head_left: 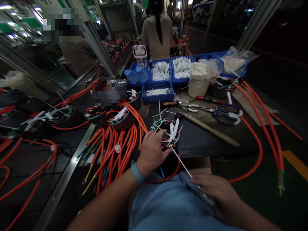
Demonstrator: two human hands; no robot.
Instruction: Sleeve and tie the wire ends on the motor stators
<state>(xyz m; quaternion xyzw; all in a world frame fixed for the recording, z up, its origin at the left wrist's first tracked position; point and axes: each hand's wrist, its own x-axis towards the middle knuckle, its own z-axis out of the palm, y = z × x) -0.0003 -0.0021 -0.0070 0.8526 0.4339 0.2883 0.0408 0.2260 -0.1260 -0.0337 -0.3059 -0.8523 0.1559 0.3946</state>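
My left hand [152,150] rests on a round motor stator [166,130] with coloured wires and white sleeves, fingers curled against its near side. A thin white cable tie [181,162] runs from the stator down to my right hand [214,192], which is closed low over my blue shirt. The tie's end seems pinched in those fingers. Orange cables [115,147] leave the stator to the left.
Blue bins [157,93] of white sleeves stand at the back beside a white bag [198,80]. Scissors [225,114], a wooden-handled hammer [209,128] and a screwdriver [207,99] lie right of the stator. More stators [120,117] sit left. A person [157,30] stands beyond.
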